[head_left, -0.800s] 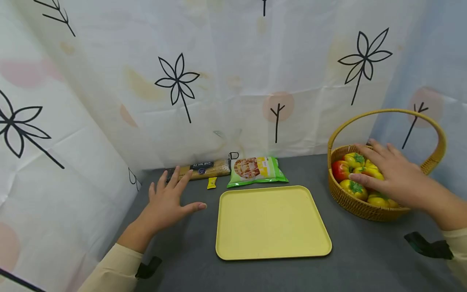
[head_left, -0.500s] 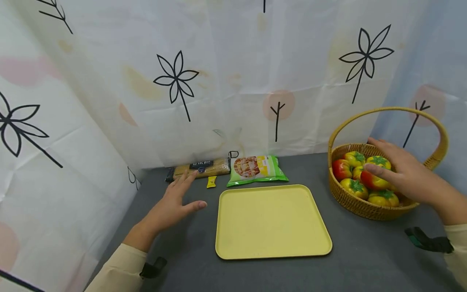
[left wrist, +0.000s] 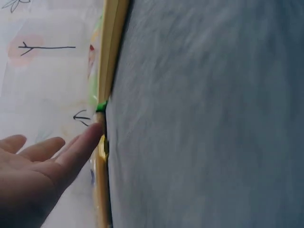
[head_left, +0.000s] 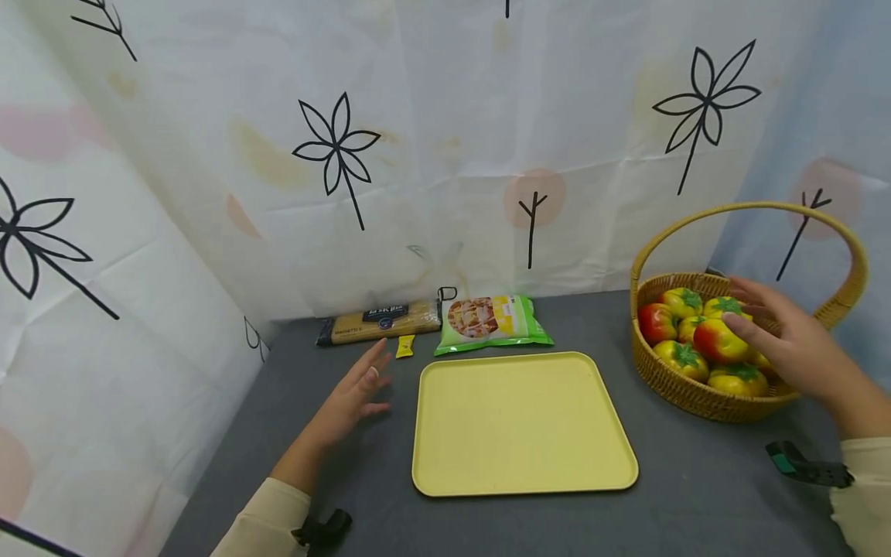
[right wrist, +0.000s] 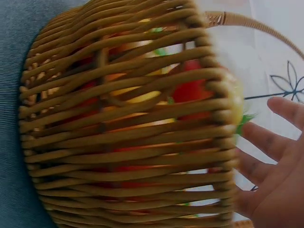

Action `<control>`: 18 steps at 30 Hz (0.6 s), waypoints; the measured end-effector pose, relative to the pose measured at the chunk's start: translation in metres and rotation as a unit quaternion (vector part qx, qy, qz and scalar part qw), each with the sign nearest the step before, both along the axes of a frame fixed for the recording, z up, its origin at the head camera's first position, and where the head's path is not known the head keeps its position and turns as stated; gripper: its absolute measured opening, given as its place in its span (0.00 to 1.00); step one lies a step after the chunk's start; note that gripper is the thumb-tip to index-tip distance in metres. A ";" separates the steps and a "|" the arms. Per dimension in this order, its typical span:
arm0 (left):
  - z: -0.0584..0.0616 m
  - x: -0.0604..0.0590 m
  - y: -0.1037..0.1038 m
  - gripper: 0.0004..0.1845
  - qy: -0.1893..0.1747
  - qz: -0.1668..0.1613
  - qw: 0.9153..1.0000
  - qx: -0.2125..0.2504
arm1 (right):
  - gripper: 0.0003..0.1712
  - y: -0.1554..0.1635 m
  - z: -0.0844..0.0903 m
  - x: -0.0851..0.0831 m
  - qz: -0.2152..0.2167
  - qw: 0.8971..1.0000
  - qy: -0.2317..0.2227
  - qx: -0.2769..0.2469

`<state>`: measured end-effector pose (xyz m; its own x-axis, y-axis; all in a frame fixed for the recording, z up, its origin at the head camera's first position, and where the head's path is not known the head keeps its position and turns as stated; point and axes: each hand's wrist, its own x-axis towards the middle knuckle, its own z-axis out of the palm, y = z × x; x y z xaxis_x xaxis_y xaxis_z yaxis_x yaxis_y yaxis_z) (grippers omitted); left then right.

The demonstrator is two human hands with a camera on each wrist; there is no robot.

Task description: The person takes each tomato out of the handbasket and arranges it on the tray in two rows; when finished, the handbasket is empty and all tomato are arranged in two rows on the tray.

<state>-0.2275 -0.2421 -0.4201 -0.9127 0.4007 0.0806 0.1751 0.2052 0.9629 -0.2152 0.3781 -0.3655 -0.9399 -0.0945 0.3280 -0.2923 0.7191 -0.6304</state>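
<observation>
Evidently early: the yellow tray [head_left: 522, 422] lies bare. The right hand [head_left: 793, 348], fingers spread, holds nothing above the tomatoes [head_left: 703, 344] in the wicker basket [head_left: 696, 398]; the left hand [head_left: 355, 391] hovers open beside the tray.

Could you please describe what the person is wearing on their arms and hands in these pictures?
Both arms wear cream long sleeves ending at the wrists. A black strap device sits under the left sleeve; the one by the right sleeve has a teal mark. The left hand and right hand are bare, without gloves.
</observation>
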 end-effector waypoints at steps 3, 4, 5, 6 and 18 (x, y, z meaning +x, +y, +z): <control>-0.007 -0.001 0.005 0.36 -0.040 -0.002 0.998 0.042 | 0.43 0.001 -0.006 -0.001 -0.020 1.000 -0.001 -0.001; -0.009 -0.001 0.008 0.36 -0.051 -0.001 0.997 0.053 | 0.43 0.002 -0.009 -0.001 -0.027 1.000 -0.003 -0.003; -0.011 -0.001 0.010 0.36 -0.062 0.002 0.996 0.061 | 0.43 0.002 -0.012 -0.001 -0.034 0.999 -0.005 -0.003; -0.013 -0.002 0.013 0.37 -0.071 0.004 0.995 0.070 | 0.43 0.003 -0.015 -0.001 -0.041 0.999 -0.009 -0.002; -0.036 -0.003 0.031 0.39 -0.119 0.047 0.990 0.055 | 0.36 0.006 -0.030 -0.005 -0.068 0.997 -0.016 0.038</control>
<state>-0.2302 -0.2109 -0.4559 -0.9441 0.3131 -0.1030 -0.0745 0.1017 0.9920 -0.2202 0.3837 -0.3950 -0.9558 0.0116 0.2939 -0.1690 0.7962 -0.5809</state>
